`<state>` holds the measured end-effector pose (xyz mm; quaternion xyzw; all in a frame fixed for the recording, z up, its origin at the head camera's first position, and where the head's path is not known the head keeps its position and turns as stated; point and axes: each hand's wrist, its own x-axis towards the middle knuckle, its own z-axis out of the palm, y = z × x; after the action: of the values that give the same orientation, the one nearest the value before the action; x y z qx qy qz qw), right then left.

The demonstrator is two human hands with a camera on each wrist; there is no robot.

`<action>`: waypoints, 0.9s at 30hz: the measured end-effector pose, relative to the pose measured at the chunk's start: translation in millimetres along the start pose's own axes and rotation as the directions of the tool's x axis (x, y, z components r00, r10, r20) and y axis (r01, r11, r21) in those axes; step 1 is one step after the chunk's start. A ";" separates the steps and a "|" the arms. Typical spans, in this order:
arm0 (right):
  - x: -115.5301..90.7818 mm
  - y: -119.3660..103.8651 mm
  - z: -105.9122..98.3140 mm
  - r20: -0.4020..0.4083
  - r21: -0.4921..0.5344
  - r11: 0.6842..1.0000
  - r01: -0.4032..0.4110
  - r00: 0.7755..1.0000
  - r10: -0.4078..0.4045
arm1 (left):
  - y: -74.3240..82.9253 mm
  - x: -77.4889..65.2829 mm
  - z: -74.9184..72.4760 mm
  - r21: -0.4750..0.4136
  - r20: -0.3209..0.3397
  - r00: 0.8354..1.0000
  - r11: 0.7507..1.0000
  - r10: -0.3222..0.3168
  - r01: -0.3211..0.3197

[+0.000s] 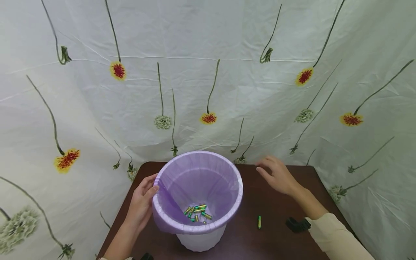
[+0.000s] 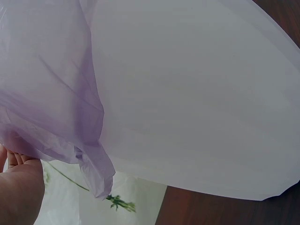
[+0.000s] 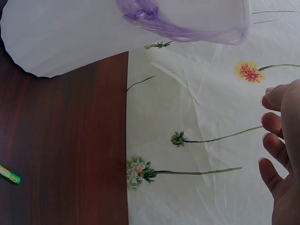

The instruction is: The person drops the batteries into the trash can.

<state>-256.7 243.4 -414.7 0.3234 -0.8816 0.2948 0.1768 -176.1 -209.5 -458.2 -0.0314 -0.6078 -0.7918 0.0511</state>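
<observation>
A white bin (image 1: pixel 200 238) lined with a purple plastic bag (image 1: pixel 198 162) stands on the dark table. Several green and gold batteries (image 1: pixel 199 210) lie in the bottom of the bag. My left hand (image 1: pixel 141 202) grips the bin's left rim, thumb over the edge and fingers outside. To the right of the bin, my right hand (image 1: pixel 276 175) is in the air over the table's far part, fingers loosely bent with nothing in them. One more battery (image 1: pixel 259 222) lies on the table between the bin and my right forearm; the right wrist view shows this battery (image 3: pixel 9 174) at its left edge.
The dark brown table (image 1: pixel 279 238) ends just behind the bin. A white cloth (image 1: pixel 195 43) printed with flowers hangs behind and along both sides. A black strap (image 1: pixel 298 224) sits at my right wrist, by the cream sleeve (image 1: pixel 338 236).
</observation>
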 end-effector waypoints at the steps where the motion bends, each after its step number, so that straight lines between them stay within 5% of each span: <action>1: -2.2 1.3 0.7 -0.003 0.001 1.000 -0.008 1.000 0.008 | -0.2 0.1 0.3 0.001 -0.001 1.000 1.000 -0.001 0.001; 27: -50.5 32.3 23.8 -0.042 -0.024 0.985 -0.170 0.985 0.168 | -0.1 -0.3 0.1 -0.002 -0.005 1.000 1.000 -0.002 0.002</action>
<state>-244.6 271.8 -471.3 0.2391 -0.9061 0.3030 0.1731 -175.8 -209.3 -458.2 -0.0289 -0.6071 -0.7924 0.0517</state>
